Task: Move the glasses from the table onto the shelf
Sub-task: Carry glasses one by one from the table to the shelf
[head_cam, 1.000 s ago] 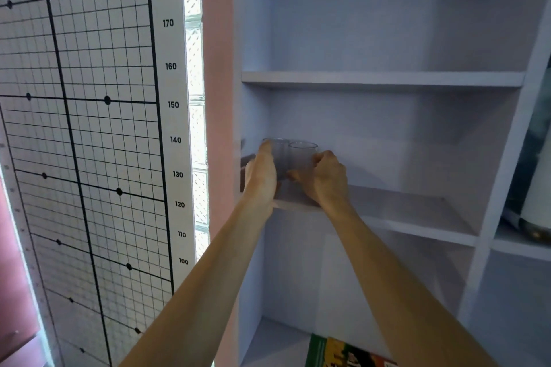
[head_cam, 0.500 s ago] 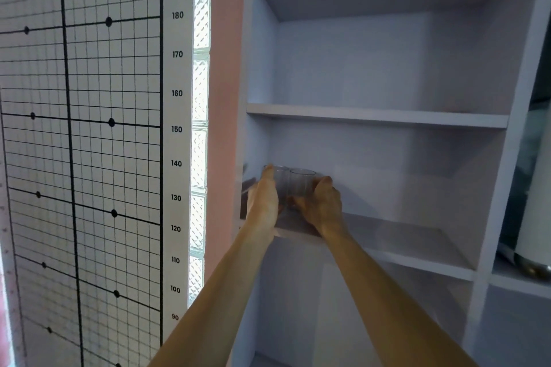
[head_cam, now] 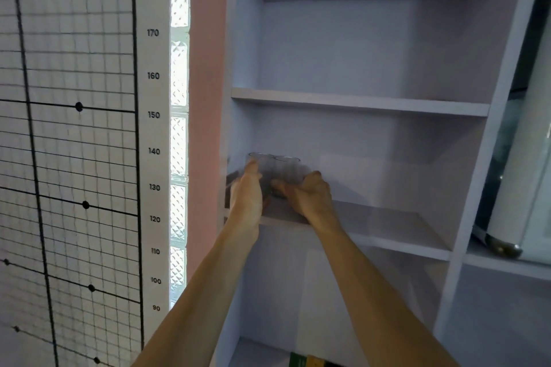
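Clear glasses, one [head_cam: 260, 167] gripped in the left hand [head_cam: 246, 198] and one [head_cam: 287, 170] in the right hand [head_cam: 310, 195], are best lowered flat onto the shelf [head_cam: 387, 226] before being released.

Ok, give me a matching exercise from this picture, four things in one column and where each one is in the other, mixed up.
Things:
1. left glass
2. right glass
3. height chart
4. green book

Places:
A. on the wall, left of the shelf unit
B. at the bottom edge of the view, on a lower shelf
C. in the left hand, nearest the unit's left wall
D. in the right hand, beside the other glass

Pairs: 1-C, 2-D, 3-A, 4-B
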`<action>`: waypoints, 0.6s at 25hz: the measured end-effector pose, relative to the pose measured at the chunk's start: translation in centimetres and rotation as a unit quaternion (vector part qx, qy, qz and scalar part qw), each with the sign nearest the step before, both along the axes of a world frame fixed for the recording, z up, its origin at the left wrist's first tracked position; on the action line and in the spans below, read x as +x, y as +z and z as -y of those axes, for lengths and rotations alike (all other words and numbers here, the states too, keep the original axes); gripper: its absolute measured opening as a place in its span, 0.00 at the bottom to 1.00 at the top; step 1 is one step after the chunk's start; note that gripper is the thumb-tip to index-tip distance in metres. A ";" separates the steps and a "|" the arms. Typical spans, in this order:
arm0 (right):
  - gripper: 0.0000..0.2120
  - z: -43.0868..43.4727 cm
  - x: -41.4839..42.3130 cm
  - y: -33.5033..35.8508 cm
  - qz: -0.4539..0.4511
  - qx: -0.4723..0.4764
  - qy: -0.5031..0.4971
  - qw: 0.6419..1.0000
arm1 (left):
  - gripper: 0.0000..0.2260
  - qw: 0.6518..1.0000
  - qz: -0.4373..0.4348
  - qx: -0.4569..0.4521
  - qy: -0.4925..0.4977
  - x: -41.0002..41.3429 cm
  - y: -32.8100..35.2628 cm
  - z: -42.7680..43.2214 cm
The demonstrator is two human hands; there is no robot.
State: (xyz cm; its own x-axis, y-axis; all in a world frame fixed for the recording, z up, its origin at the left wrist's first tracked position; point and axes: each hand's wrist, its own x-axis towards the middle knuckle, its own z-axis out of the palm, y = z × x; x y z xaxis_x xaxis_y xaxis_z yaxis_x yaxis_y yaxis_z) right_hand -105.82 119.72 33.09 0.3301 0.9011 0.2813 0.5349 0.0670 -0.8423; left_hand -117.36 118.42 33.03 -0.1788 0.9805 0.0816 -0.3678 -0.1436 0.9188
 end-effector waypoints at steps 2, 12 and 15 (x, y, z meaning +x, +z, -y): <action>0.38 2.9 0.5 -0.2 -0.024 0.015 0.002 1.000 | 0.16 1.000 0.019 0.006 -0.016 0.7 0.0 1.3; 0.20 17.6 8.1 -7.2 -0.180 0.022 -0.007 0.983 | 0.20 0.973 -0.001 -0.013 -0.231 8.2 -7.4 10.5; 0.14 22.4 11.9 -12.0 -0.205 0.006 -0.065 0.977 | 0.21 0.951 -0.041 -0.055 -0.302 12.2 -11.7 13.9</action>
